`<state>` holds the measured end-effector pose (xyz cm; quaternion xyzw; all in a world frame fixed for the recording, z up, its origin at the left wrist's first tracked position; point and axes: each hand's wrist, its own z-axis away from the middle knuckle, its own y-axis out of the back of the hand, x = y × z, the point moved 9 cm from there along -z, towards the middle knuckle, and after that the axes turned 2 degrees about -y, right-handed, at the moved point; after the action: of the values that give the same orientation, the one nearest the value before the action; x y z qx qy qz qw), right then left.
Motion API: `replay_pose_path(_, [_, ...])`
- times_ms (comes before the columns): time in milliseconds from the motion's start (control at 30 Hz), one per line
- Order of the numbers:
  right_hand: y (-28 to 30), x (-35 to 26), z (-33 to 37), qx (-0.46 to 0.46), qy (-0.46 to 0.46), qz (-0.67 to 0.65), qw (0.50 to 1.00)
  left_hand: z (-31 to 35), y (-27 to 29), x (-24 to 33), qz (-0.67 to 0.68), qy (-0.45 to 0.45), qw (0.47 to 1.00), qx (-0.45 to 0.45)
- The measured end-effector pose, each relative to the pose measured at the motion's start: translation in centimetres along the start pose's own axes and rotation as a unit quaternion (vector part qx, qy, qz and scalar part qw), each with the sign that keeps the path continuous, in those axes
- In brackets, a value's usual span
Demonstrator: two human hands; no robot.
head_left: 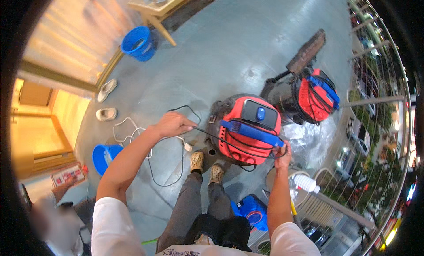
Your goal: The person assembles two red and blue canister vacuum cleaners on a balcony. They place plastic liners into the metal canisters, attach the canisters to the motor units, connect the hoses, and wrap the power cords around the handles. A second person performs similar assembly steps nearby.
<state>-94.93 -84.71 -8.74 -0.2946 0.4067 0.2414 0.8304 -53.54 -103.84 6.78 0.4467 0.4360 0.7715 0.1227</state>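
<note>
A red and black canister vacuum cleaner with a blue handle stands on the floor just ahead of my feet. Its black power cord is wound around the red top, under the blue handle. My left hand is closed on the cord, left of the machine, and holds a stretch of it taut. From there the rest of the cord loops down onto the floor. At the right end of the handle, my right hand has its fingers around the cord where it bends about the machine's side.
A second red and black vacuum stands behind, right. Clear plastic sheeting lies before the railing. Left are a white extension cord, blue buckets and shoes. Another person is at lower left.
</note>
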Motion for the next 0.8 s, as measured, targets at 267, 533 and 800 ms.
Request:
replay_pose_path(267, [-2.1,-3.7,1.9,0.049,0.258,0.388,0.883,-3.1,-0.4,-2.5,-0.006,0.016,0.999,-0.044])
replay_pose_path(533, [-1.0,-0.6,0.4,-0.032,-0.006,0.022,0.999,-6.5,-1.9,-4.5,-0.003,-0.020,0.999,-0.047])
replay_pose_path(800, [-2.8,-0.8,2.0,-0.115,-0.107,-0.211,0.965,-7.0,-1.7,-5.6,0.015,0.019,0.997,-0.076])
